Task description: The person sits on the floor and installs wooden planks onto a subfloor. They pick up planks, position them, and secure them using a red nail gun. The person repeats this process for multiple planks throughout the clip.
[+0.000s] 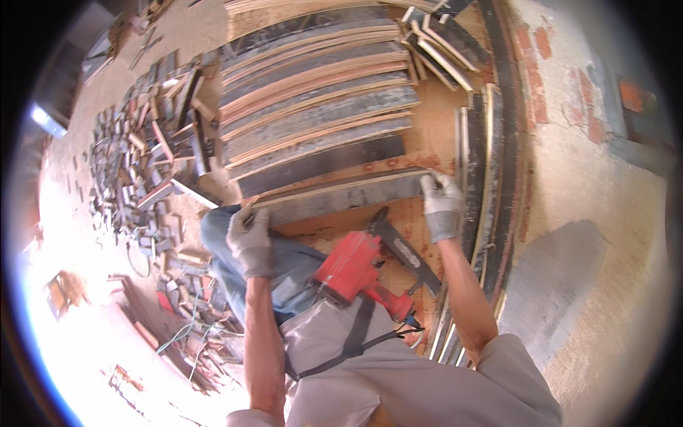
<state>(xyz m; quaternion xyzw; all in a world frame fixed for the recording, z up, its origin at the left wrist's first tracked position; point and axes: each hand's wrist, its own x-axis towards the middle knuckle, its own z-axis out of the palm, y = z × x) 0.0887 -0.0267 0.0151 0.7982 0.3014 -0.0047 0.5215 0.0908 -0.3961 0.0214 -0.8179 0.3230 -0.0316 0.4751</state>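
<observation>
A grey-faced plywood strip [347, 198] lies crosswise in front of me, held at its two ends. My left hand [251, 237], in a whitish knit work glove, grips the left end above my bent knee. The right end is in my right hand [441, 202], gloved the same way. Just below the strip, a red pneumatic nailer [352, 264] with a dark magazine [406, 251] rests close to my lap. Beyond the strip, a dark plywood strip [325, 164] lies on the orange-brown wooden board [435, 133].
Rows of stacked plywood strips [320, 104] fill the board's far side. Short offcuts [443, 45] are heaped at its far right. Long strips [475, 155] run along the right edge, near a brick-patched wall [560, 96]. Scattered wood scraps [128, 187] and a thin hose [184, 331] lie at left.
</observation>
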